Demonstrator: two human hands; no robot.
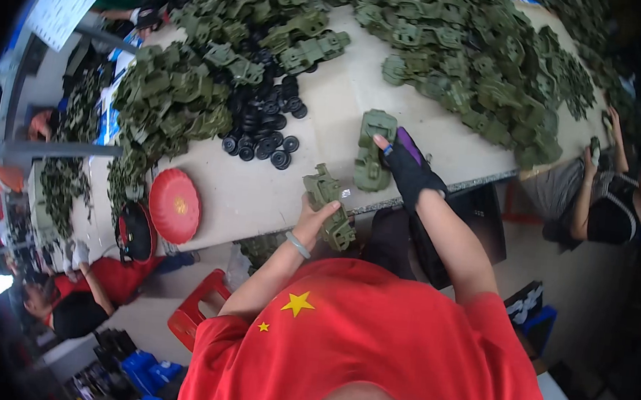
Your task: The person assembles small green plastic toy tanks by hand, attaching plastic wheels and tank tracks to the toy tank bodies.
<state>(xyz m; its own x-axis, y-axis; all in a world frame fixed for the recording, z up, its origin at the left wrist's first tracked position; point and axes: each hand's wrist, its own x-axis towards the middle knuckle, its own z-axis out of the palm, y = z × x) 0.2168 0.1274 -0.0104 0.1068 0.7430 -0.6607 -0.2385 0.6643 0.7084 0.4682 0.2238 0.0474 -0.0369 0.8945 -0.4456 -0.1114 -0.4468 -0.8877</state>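
My left hand [312, 221], with a pale bangle at its wrist, is closed around an olive-green plastic toy-vehicle part [326, 193] at the table's front edge. That part is tilted and has an open frame with cut-outs. To its right, a longer green toy-vehicle body [372, 172] lies lengthwise on the tabletop. My right hand [409, 162], in a black and purple glove with bare fingertips, grips this body's right side. One bare fingertip presses on its top; the other fingers are mostly hidden.
Green toy parts [462, 67] are heaped across the table [321, 101]. Black toy wheels [265, 130] lie left of my hands. A red scalloped plate [175, 204] sits at the left edge, near a red stool [201, 304]. Other people work left, right and at the far left corner.
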